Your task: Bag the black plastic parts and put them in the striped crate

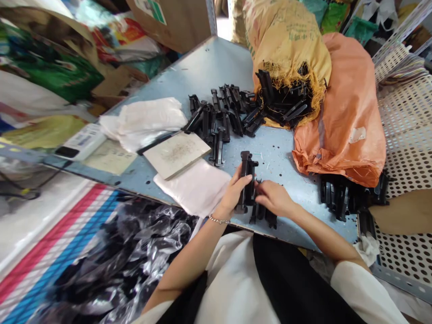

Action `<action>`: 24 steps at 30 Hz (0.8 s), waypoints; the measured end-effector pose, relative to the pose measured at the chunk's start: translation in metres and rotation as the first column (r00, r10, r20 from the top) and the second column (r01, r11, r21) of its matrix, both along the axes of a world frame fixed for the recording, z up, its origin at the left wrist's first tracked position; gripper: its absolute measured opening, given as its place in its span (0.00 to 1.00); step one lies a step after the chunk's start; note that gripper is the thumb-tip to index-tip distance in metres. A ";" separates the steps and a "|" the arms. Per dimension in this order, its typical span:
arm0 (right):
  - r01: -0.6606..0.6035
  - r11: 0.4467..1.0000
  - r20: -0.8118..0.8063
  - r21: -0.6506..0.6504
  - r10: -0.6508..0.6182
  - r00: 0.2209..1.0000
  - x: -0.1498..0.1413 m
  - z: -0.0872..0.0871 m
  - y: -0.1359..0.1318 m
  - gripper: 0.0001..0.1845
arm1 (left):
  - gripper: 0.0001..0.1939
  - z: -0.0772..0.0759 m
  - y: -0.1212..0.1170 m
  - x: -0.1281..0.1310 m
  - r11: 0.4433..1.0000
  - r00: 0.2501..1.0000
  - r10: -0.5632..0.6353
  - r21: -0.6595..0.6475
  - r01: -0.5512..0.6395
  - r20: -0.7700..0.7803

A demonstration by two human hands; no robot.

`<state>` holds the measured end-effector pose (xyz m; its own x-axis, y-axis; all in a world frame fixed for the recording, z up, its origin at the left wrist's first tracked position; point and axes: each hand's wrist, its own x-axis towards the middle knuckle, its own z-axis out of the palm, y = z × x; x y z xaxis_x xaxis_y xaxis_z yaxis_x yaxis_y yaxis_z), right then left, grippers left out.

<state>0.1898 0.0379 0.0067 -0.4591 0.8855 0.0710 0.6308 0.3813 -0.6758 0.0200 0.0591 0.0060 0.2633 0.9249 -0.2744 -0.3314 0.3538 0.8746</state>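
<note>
A long black part [248, 192] in the left hand [232, 192], just below the frame's middle.
The left hand grips its sides; the right hand [274, 198] curls close by, but I can't tell if it holds anything. The part looks light, stiff and a bit slippery, like hard plastic, so its long sides seem best to hold. Top right, the yellow sack [290, 38] looks rough and frayed.

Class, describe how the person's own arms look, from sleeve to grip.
Plain white fabric sleeves, forearms uncovered below. The left grip, a bare hand, has a thin silvery bracelet just behind it; the right grip, also ungloved, shows none.
</note>
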 end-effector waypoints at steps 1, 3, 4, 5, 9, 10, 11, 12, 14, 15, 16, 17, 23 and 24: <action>-0.043 0.998 0.081 0.049 0.039 0.996 -0.002 -0.001 -0.010 0.26 | 0.31 -0.001 0.001 0.000 1.000 1.000 0.006 0.012 -0.005 -0.020; -0.038 0.999 0.143 0.018 0.035 0.989 -0.005 -0.004 -0.027 0.22 | 0.29 -0.007 0.001 0.000 0.997 0.996 0.021 0.082 -0.014 -0.083; -0.011 0.999 0.135 -0.048 0.018 0.991 -0.007 -0.005 -0.031 0.22 | 0.29 -0.012 0.002 -0.001 0.990 0.990 0.051 0.139 -0.032 -0.135; 0.012 0.992 0.117 -0.127 0.003 0.993 -0.008 -0.007 -0.033 0.22 | 0.29 -0.018 0.003 -0.004 0.978 0.975 0.093 0.201 -0.052 -0.199; -0.021 0.961 0.083 -0.277 0.046 0.996 -0.006 -0.013 0.002 0.23 | 0.25 -0.056 0.001 -0.020 0.947 0.857 0.204 0.319 -0.049 -0.473; -0.007 0.966 0.086 -0.260 0.031 0.996 -0.007 -0.015 0.022 0.21 | 0.24 -0.067 -0.002 -0.022 0.952 0.842 0.181 0.304 -0.021 -0.508; 0.032 0.973 0.094 -0.227 -0.011 0.996 -0.008 -0.017 0.046 0.19 | 0.24 -0.078 -0.007 -0.021 0.956 0.833 0.157 0.292 0.006 -0.531; 0.091 0.980 0.102 -0.178 -0.073 0.992 -0.011 -0.019 0.072 0.16 | 0.25 -0.088 -0.013 -0.018 0.956 0.823 0.138 0.291 0.035 -0.551; 0.306 0.952 0.120 -0.012 -0.302 0.946 -0.020 -0.024 0.127 0.18 | 0.27 -0.104 -0.026 -0.006 0.942 0.781 0.150 0.329 0.074 -0.606; 0.369 0.927 0.127 0.060 -0.374 0.919 -0.025 -0.026 0.153 0.23 | 0.26 -0.111 -0.032 0.000 0.930 0.749 0.176 0.357 0.085 -0.639; 0.395 0.912 0.149 0.110 -0.408 0.901 -0.030 -0.028 0.177 0.26 | 0.25 -0.115 -0.037 0.006 0.919 0.716 0.203 0.383 0.097 -0.668; 0.404 0.905 0.180 0.130 -0.422 0.888 -0.034 -0.029 0.198 0.28 | 0.24 -0.118 -0.040 0.009 0.908 0.692 0.223 0.404 0.108 -0.687; 0.396 0.913 0.169 0.095 -0.407 0.898 -0.028 -0.033 0.210 0.21 | 0.23 -0.105 -0.015 -0.019 0.924 0.809 0.206 0.381 0.024 -0.551; 0.369 0.921 0.119 0.127 -0.383 0.916 -0.026 -0.035 0.192 0.20 | 0.23 -0.098 -0.004 -0.024 0.939 0.856 0.196 0.343 -0.024 -0.478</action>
